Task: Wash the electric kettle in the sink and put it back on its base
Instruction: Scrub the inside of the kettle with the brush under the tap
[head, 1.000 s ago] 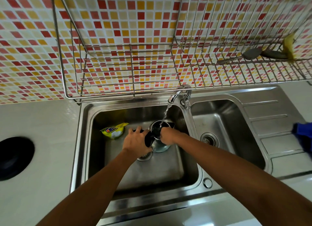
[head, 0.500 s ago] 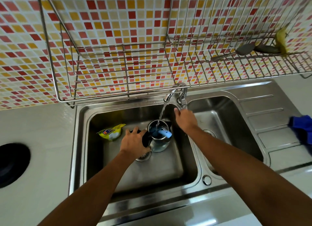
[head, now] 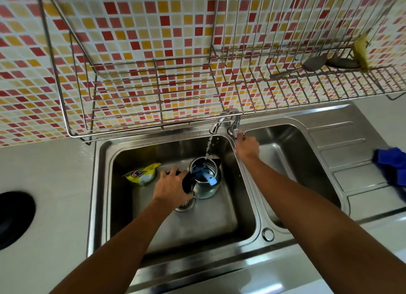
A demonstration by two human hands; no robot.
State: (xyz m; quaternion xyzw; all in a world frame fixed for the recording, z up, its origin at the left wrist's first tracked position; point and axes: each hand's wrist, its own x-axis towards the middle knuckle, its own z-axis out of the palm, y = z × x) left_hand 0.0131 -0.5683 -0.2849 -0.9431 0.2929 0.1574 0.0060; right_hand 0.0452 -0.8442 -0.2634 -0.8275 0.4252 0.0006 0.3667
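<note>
Both arms outstretched: left hand point(head: 172, 187) grips kettle point(head: 205, 178), right hand point(head: 247, 148) at tap point(head: 232, 123).

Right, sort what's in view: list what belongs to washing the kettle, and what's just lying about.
In use:
- kettle, held by the left hand
- blue brush inside it
- tap, running, right hand at its handle
- left sink basin
- kettle base, for later

Lying about:
- yellow packet
- blue cloth
- spoons on the wire rack

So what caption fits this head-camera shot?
Left hand steadies the kettle under running water; right hand on the tap handle.
</note>
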